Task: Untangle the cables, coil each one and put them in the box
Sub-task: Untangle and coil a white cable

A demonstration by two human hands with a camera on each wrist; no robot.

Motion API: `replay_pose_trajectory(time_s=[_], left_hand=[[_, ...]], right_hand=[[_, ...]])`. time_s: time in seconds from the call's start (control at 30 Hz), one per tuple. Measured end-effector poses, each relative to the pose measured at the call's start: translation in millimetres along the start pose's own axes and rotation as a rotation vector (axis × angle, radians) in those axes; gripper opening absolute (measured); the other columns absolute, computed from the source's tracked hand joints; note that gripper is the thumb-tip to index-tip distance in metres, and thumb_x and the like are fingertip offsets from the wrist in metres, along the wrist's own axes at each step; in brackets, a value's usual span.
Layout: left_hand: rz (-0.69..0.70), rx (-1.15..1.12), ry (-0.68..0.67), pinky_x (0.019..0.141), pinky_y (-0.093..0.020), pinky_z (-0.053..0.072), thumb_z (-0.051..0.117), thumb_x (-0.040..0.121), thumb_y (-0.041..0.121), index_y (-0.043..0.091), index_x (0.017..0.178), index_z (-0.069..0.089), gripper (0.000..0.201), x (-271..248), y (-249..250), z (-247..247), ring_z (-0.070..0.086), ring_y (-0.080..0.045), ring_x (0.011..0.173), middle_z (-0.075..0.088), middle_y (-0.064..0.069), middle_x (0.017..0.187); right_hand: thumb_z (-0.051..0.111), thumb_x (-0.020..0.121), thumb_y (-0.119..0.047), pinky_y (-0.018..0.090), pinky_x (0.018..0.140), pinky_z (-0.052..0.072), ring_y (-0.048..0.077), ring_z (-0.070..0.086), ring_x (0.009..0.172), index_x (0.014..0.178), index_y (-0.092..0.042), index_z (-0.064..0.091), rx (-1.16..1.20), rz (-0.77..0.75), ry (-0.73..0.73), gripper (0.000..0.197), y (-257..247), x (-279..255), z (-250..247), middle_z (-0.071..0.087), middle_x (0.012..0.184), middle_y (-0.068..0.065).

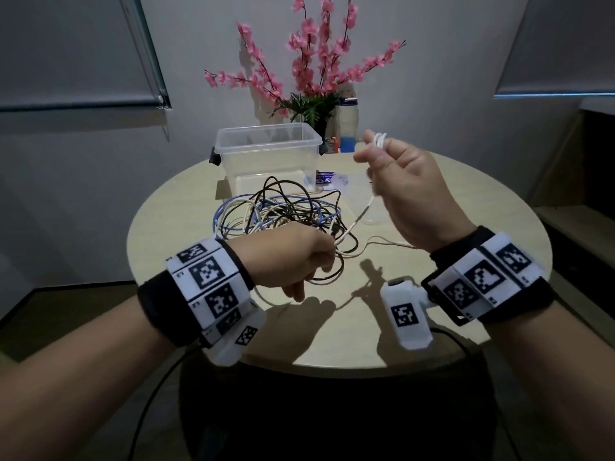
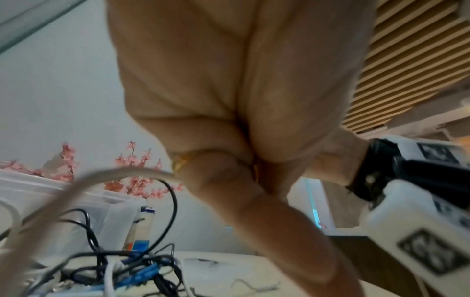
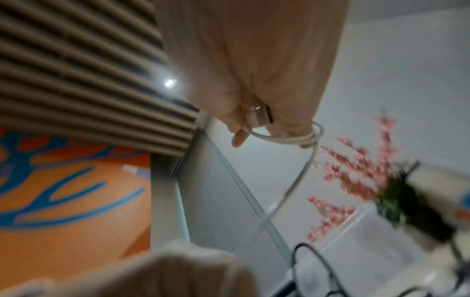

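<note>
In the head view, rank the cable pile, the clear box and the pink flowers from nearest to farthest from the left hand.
From the left hand:
1. Cable pile: right at the fingers, mid-table.
2. Clear box: behind the pile, toward the table's far edge.
3. Pink flowers: farthest, behind the box by the wall.

Both forearms bare. Each wrist: wide black fabric strap (image 1: 519,294) with white rigid band of black square fiducial tags (image 1: 208,277). White plastic camera housing (image 1: 407,314) under each wrist, tag on it, thin black lead trailing off. Gold ring (image 2: 182,161) on a left finger.
</note>
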State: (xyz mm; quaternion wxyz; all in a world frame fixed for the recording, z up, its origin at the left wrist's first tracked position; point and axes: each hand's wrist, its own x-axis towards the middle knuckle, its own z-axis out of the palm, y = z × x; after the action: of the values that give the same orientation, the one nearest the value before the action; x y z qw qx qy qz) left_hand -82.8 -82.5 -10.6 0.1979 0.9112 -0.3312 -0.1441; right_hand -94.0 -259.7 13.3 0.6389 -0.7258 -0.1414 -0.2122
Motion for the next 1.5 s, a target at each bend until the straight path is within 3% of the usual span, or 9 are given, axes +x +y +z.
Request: replay_pose_trajectory(time_s=[0.17,0.5,0.67,0.8,0.93,1.03,1.2,1.37,1.5], left_hand=[[0.004,-0.03,0.127,0.05,-0.032,0.055,0.041,0.1,0.017,0.01,0.092,0.056,0.019,-10.9,3.6,-33.1,0.069,-0.018,0.056,0.052,-0.003,0.065],[0.013,-0.143,0.591,0.039,-0.019,0.046,0.046,0.099,0.02,0.018,0.094,0.06,0.015,9.2,-15.6,-69.8,0.064,-0.009,0.046,0.054,0.0,0.077],[-0.033,-0.054,0.455,0.047,-0.025,0.046,0.044,0.1,0.022,0.027,0.097,0.062,0.019,16.9,-25.3,-40.0,0.065,-0.01,0.047,0.056,0.001,0.075],[0.0,-0.013,0.268,0.048,-0.031,0.055,0.041,0.1,0.019,0.028,0.102,0.061,0.023,15.1,-17.0,-12.5,0.063,-0.011,0.045,0.055,0.004,0.075],[-0.006,-0.021,-0.001,0.044,-0.022,0.048,0.037,0.1,0.013,0.019,0.104,0.056,0.021,9.1,-14.0,-1.6,0.065,-0.015,0.048,0.055,0.0,0.077],[0.007,-0.016,-0.017,0.047,-0.025,0.051,0.04,0.1,0.017,0.011,0.097,0.053,0.015,3.3,-14.8,-9.2,0.068,-0.017,0.052,0.056,-0.004,0.073],[0.143,-0.064,0.384,0.06,-0.029,0.058,0.048,0.098,0.018,0.01,0.087,0.056,0.015,0.7,-7.0,-36.0,0.069,-0.018,0.063,0.062,-0.009,0.071],[0.334,-0.045,0.749,0.067,-0.034,0.057,0.056,0.093,0.012,0.013,0.09,0.065,0.009,12.8,-11.6,-59.4,0.064,-0.01,0.069,0.059,0.01,0.077],[0.254,-0.092,0.72,0.067,-0.036,0.058,0.056,0.094,0.011,0.012,0.098,0.069,0.014,22.1,-20.1,-50.6,0.067,-0.015,0.071,0.059,0.005,0.08]], right_hand=[[0.048,0.098,-0.019,0.032,0.077,0.037,0.025,0.053,0.092,0.091,0.0,0.06,-0.759,-0.092,-0.087,0.023,8.7,2.4,-10.0,0.06,0.092,0.012],[0.04,0.101,-0.032,0.027,0.048,0.019,0.014,0.024,0.049,0.066,-0.013,0.046,-0.201,0.141,-0.419,0.041,-3.3,-13.1,-4.3,0.03,0.052,-0.002],[0.028,0.104,-0.024,0.034,0.055,0.026,0.017,0.041,0.049,0.073,-0.012,0.043,0.318,0.159,-0.295,0.036,-15.5,-8.5,-7.1,0.053,0.055,0.003],[0.029,0.103,-0.02,0.036,0.083,0.057,0.029,0.067,0.102,0.085,-0.005,0.049,0.61,0.183,-0.172,0.031,-15.7,-5.3,-4.4,0.062,0.12,0.024],[0.037,0.102,-0.015,0.043,0.101,0.047,0.034,0.053,0.122,0.092,-0.008,0.059,0.39,0.137,-0.001,0.025,-3.9,-1.8,2.0,0.048,0.134,0.031],[0.043,0.1,-0.013,0.025,0.085,0.044,0.014,0.062,0.098,0.091,-0.013,0.063,-0.108,0.034,0.034,0.022,1.2,-2.4,1.2,0.061,0.116,0.021],[0.046,0.1,-0.022,0.024,0.067,0.039,0.012,0.056,0.079,0.095,-0.008,0.063,-0.677,0.027,-0.144,0.023,10.8,-1.0,0.6,0.062,0.088,0.003],[0.035,0.104,-0.027,0.02,0.052,0.038,0.015,0.045,0.053,0.089,-0.003,0.058,-0.276,0.168,-0.312,0.037,3.1,-10.3,8.1,0.045,0.059,0.006],[0.034,0.104,-0.025,0.032,0.056,0.032,0.012,0.026,0.047,0.069,-0.009,0.046,0.065,0.197,-0.398,0.04,-0.2,-12.8,10.9,0.028,0.051,-0.005]])
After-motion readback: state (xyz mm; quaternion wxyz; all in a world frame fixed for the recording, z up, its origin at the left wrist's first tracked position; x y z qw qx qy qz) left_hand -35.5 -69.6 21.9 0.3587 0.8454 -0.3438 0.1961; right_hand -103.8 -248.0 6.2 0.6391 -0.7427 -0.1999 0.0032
